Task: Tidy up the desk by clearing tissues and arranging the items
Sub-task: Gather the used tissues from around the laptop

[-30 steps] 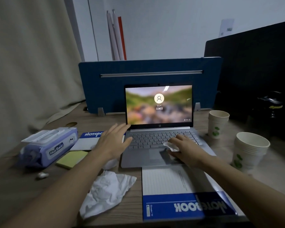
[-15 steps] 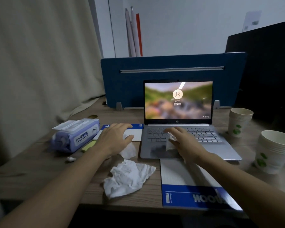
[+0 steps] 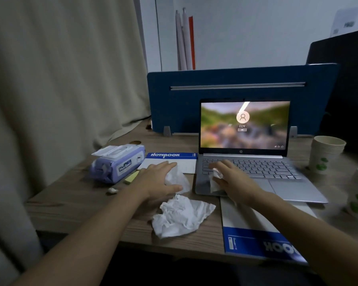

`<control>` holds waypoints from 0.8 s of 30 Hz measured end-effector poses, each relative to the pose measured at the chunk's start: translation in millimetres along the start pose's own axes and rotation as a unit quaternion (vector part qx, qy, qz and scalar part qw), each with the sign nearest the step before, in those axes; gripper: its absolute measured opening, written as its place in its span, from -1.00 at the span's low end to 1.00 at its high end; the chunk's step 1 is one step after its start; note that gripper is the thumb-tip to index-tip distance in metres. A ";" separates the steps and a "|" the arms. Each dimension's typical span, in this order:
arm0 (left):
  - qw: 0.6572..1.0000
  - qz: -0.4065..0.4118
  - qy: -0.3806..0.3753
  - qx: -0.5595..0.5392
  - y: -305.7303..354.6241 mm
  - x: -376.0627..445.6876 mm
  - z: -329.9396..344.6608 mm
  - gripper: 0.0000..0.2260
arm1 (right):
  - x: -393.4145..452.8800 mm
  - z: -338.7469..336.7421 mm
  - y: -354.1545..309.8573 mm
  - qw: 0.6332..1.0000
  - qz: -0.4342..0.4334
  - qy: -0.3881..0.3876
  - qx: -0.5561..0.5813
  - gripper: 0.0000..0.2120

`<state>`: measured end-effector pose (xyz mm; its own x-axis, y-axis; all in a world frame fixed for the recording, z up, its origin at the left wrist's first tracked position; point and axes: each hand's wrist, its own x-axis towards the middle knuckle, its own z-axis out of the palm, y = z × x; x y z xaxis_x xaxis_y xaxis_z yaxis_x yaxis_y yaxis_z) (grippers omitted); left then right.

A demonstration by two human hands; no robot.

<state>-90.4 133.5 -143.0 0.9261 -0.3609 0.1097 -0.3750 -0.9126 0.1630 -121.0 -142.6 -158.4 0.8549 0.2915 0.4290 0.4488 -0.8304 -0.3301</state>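
Both hands have slid leftward across the wood-grain surface (image 3: 74, 195) since a moment ago. Left hand (image 3: 156, 180) now lies on a thin white tissue (image 3: 177, 178) by the near-left corner of the grey metal laptop (image 3: 256, 170), fingers loosely curled around it. Right hand (image 3: 234, 178) pinches a small crumpled tissue (image 3: 214, 180) over the laptop's palm rest. Near the front edge lies a larger wrinkled tissue (image 3: 180, 217), beside a blue-banded notebook (image 3: 254, 230). A soft plastic wipes pack (image 3: 118, 163) sits toward the left edge.
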 end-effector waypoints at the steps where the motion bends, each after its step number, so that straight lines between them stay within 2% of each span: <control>1: 1.000 -0.006 -0.007 0.008 1.0 2.7 0.5 -0.17 | -1.1 -1.2 0.9 1.000 0.008 -0.002 0.002 -0.65; 4: 0.999 -0.023 -0.026 0.035 3.8 13.8 5.1 -0.21 | -4.2 -1.8 4.5 1.000 0.026 -0.009 0.010 -0.64; 6: 0.998 -0.024 -0.025 0.048 6.1 20.6 9.8 -0.33 | -4.8 -1.4 6.4 0.999 0.029 -0.011 0.010 -0.63; 9: 0.999 -0.006 0.010 0.045 9.5 25.4 15.2 -0.59 | -4.0 0.7 8.6 0.999 0.030 -0.020 0.002 -0.63; 11: 0.998 0.013 0.046 0.042 11.0 26.0 16.5 -0.68 | -2.8 2.2 9.6 0.999 0.030 -0.021 0.005 -0.64; 16: 0.990 0.063 0.124 -0.013 10.6 25.6 9.2 -0.74 | -0.5 4.6 10.2 0.999 0.028 -0.012 0.020 -0.64; 20: 0.986 0.097 0.093 -0.101 10.2 14.5 -2.3 -0.75 | -1.5 5.0 7.6 0.999 0.031 -0.002 0.025 -0.65; 24: 0.984 0.097 0.086 -0.119 10.5 -6.4 -9.1 -0.75 | -3.5 3.6 6.1 0.999 0.033 0.013 0.033 -0.67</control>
<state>-100.7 128.1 -133.1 0.8228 -0.4683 0.3220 -0.5626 -0.7514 0.3449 -120.3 -147.0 -164.9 0.8767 0.2233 0.4260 0.4079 -0.8145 -0.4126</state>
